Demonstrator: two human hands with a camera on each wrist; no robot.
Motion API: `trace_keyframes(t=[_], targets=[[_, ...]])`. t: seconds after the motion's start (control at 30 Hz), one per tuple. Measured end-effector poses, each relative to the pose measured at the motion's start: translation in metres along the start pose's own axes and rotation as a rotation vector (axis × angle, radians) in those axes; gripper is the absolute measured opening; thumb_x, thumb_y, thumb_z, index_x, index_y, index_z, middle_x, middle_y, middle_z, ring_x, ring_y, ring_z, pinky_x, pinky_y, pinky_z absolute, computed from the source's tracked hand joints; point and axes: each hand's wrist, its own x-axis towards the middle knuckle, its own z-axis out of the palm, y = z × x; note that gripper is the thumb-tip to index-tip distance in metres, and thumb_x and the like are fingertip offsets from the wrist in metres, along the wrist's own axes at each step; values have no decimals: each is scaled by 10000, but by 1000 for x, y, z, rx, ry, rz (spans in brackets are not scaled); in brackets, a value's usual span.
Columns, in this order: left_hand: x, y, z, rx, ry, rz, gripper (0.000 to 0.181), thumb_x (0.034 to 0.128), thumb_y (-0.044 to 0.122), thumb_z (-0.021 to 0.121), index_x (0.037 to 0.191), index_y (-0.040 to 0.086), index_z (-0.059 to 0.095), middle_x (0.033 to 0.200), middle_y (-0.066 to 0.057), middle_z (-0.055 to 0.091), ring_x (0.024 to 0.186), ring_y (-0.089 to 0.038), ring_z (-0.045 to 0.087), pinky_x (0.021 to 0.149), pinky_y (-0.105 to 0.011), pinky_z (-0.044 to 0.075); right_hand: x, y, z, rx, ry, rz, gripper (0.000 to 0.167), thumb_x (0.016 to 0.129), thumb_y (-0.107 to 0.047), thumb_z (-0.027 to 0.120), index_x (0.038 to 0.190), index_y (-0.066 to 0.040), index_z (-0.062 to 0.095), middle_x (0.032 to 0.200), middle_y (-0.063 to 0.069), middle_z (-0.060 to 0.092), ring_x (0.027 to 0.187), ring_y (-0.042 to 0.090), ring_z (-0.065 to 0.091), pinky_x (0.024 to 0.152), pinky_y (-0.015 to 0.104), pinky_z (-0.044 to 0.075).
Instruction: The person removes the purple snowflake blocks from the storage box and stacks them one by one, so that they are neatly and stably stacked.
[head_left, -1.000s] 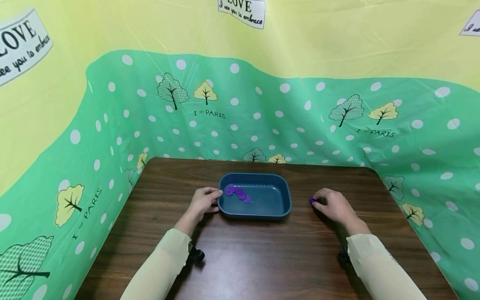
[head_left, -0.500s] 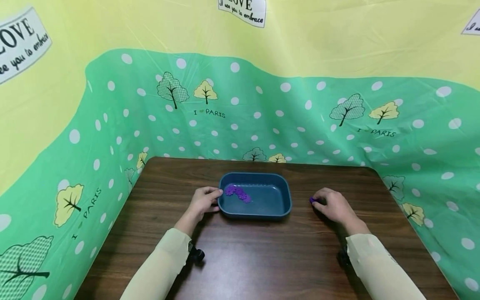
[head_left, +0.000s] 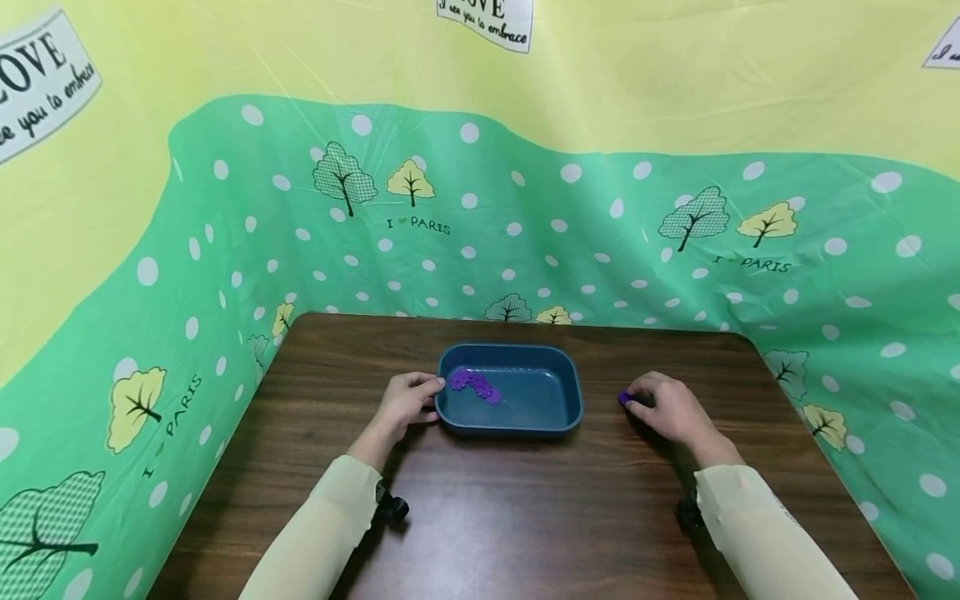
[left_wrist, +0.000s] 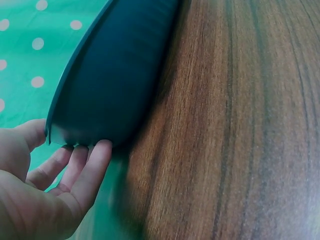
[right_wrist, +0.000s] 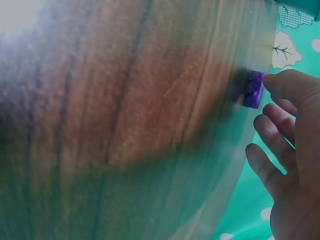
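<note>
A dark blue rectangular basin [head_left: 536,404] stands near the table's middle. Several small purple pieces with scalloped edges [head_left: 476,386] lie in a curved row at the left of its floor. My left hand [head_left: 406,404] pinches the basin's left end; in the left wrist view its thumb is at the rim and its fingers [left_wrist: 92,172] touch the outer wall. Right of the basin, my right hand [head_left: 670,408] pinches a small purple ridged piece [right_wrist: 254,89] low over the table. Whether that is one piece or a stack, I cannot tell.
The dark wood-grain table [head_left: 517,517] has its far edge just behind the basin. A green and yellow printed cloth [head_left: 510,225] hangs behind the table and along both sides. Small black cameras [head_left: 393,508] are worn at the wrists.
</note>
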Motion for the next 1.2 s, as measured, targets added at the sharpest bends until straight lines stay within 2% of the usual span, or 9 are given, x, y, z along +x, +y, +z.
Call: trace_keyframes(t=[0.33,0.67,1.03,1.2], targets=[[2,2,-1,-2,5,-4,323,981,247,716,1222,34,698,1116,-134,683,902,-205,684,775,-405,666,12,-7,-14,-14,17,-12,190,953,-152,704,1110,-52,742,1149,142,696,1040,367,667,870,588,573],[4,4,-1,4,4,5,328,987,241,711,1236,28,690,1114,-157,684,890,-198,687,776,-399,666,35,-25,-26,-36,31,-87,203,966,-154,677,1124,-40,736,1100,102,695,956,288,647,817,525,579],[1,0,0,-3,6,-1,331,981,244,719,1228,26,695,1126,-142,680,920,-219,684,764,-399,667,52,-58,-19,-3,66,-162,168,941,-175,733,1087,-91,740,1080,66,698,929,269,664,795,469,585],[0,-1,0,-1,5,1,328,981,245,718,1229,32,697,1143,-144,669,933,-229,677,762,-394,668,56,-75,-14,20,52,-171,213,946,-202,742,1118,-76,743,1105,66,695,945,266,676,804,477,595]])
